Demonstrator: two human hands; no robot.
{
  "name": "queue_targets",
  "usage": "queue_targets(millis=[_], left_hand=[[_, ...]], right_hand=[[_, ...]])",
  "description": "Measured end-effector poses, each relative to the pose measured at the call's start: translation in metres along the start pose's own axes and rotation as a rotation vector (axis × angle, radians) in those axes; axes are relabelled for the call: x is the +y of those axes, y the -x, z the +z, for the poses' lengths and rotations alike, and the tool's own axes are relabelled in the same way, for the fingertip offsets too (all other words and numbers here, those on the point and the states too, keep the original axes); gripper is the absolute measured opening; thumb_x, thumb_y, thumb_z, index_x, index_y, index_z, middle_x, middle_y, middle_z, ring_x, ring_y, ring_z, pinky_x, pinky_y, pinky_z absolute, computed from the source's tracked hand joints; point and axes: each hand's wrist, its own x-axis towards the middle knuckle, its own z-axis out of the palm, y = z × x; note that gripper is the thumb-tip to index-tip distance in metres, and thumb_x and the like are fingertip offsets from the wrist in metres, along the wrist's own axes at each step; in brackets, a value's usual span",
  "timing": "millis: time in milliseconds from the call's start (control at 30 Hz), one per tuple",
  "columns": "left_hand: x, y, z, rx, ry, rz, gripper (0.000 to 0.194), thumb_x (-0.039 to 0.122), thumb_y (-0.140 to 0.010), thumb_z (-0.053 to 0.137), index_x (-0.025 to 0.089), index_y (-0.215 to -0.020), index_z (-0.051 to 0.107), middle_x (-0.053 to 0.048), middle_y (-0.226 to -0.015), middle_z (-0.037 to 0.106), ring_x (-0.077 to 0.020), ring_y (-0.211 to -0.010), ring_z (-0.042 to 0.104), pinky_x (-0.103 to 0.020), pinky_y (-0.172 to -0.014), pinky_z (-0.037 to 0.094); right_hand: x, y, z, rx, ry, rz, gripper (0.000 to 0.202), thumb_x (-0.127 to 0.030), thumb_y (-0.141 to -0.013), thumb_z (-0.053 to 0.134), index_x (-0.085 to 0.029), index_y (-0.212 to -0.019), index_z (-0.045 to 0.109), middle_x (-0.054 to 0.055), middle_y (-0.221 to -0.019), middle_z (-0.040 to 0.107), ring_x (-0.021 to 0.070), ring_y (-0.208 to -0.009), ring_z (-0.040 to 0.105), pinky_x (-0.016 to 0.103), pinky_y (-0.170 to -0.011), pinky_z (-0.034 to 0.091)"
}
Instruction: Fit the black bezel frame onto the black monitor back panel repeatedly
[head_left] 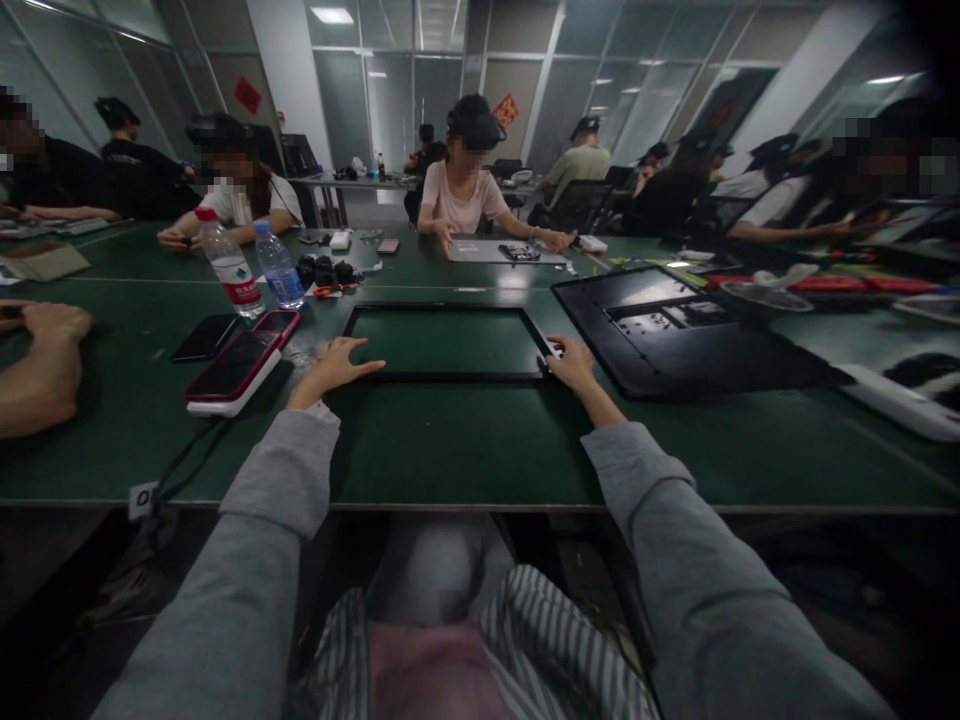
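Observation:
A thin black rectangular frame (442, 377) lies flat on the green table in front of me, and the tabletop shows through its middle. My left hand (334, 368) is at its left side, thumb and index finger stretched apart, covering the near left corner. At the near right corner, the fingers of my right hand (571, 364) are curled around the frame's edge. A small white patch shows by those fingertips; I cannot make out what it is. To the right of my right hand lies a large black panel (675, 350) with cut-outs.
Left of the frame are a red-edged phone (240, 362) on a white block, a dark phone (204, 338), a red-capped bottle (232, 270) and a blue-capped bottle (279, 268). A co-worker's forearm (37, 375) rests at far left. Another person (465, 190) works opposite.

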Motion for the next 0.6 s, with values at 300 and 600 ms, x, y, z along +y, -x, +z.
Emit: queue_targets(millis=[300, 600], left_hand=[[0.009, 0.003, -0.002, -0.021, 0.1, 0.029, 0.046, 0.063, -0.064, 0.093, 0.025, -0.086, 0.079, -0.012, -0.109, 0.076, -0.0355, -0.114, 0.066, -0.043, -0.094, 0.054], [0.004, -0.004, 0.0, 0.083, 0.307, -0.072, 0.044, 0.058, -0.067, 0.091, 0.022, -0.088, 0.078, -0.011, -0.099, 0.08, -0.0282, -0.097, 0.073, -0.037, -0.085, 0.054]], right_hand=[[-0.003, 0.002, 0.0, -0.006, -0.101, -0.05, 0.057, -0.017, -0.079, 0.053, -0.019, -0.135, 0.069, 0.015, -0.125, 0.074, 0.0326, -0.124, 0.063, 0.058, -0.114, 0.045], [0.005, 0.008, -0.074, 0.304, -0.056, 0.064, 0.076, -0.03, -0.086, 0.059, -0.019, -0.16, 0.046, 0.026, -0.157, 0.048, 0.0442, -0.142, 0.043, 0.075, -0.112, 0.037]])
